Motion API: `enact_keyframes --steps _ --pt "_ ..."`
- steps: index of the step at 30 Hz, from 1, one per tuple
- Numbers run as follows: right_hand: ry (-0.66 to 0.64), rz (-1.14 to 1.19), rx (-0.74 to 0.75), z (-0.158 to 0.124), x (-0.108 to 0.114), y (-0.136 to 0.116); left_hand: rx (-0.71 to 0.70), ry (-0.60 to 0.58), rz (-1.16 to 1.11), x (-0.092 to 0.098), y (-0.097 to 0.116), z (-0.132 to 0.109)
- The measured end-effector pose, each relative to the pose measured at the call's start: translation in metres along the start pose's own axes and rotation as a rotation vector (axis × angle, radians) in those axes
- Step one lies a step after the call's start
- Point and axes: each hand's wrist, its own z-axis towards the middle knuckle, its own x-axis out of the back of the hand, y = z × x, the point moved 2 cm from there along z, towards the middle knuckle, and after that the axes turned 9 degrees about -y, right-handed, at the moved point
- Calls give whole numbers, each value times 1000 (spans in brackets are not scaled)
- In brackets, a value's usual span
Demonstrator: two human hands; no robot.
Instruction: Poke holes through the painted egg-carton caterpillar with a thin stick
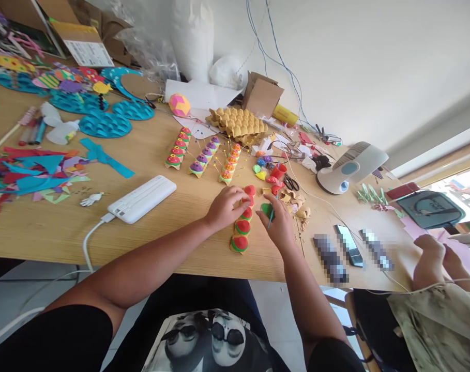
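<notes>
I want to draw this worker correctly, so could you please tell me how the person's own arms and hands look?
The left arm has a plain black sleeve, ending near the elbow; the right arm has a matching one. Both forearms are uncovered. The left hand and right hand wear no gloves. I see no watch or bracelet.
</notes>
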Motion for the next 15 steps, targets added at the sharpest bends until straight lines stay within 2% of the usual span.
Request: enact_keyframes --steps 4,8,12,15 --pt "-35 -1 140 4 -1 -15 -4 23 -75 0 2 -1" --pt "50 -35 267 5 -18 -8 -1 39 -124 1 0 -1" --pt "127 -32 270 2 -33 6 5 -12 -121 0 -2 1" --pt "126 -13 258 -1 -36 12 11 -44 -75 -1 -2 1"
